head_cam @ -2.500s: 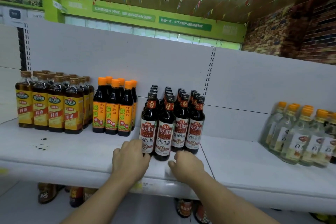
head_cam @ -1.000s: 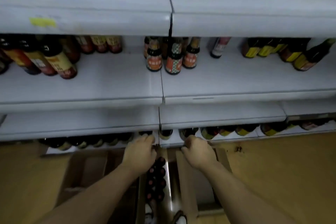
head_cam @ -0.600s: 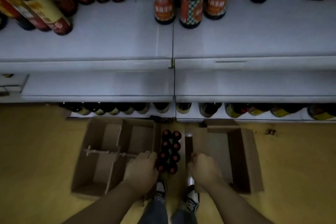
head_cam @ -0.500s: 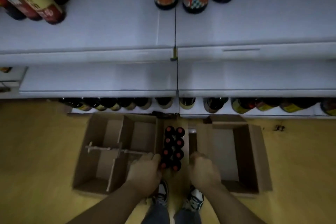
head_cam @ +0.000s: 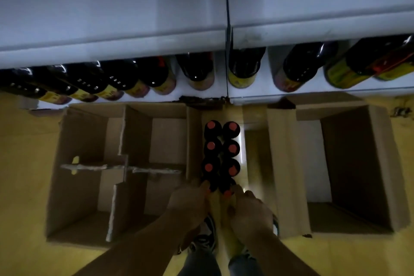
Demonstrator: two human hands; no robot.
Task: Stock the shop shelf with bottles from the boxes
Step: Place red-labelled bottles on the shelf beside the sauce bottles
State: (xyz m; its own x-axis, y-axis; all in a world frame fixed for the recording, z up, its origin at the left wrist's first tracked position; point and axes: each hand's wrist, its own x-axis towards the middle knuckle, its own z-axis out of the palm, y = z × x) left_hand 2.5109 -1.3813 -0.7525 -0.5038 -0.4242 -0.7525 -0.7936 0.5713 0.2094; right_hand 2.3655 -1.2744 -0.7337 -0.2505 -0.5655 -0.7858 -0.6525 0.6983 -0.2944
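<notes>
Your left hand (head_cam: 190, 205) and right hand (head_cam: 249, 209) each curl round the nearest red-capped bottles (head_cam: 220, 148), which stand tightly packed between the cardboard boxes (head_cam: 87, 141). A tilted lift could topple the neighbouring bottles.

Down on the yellow floor (head_cam: 22, 163), two open cardboard boxes sit side by side: the left box (head_cam: 76, 145) with its dividers, the right box (head_cam: 385, 175), and red-capped bottles (head_cam: 230, 150) standing between them. Just behind, the bottom shelf (head_cam: 264, 94) carries a row of dark bottles (head_cam: 197, 69).
</notes>
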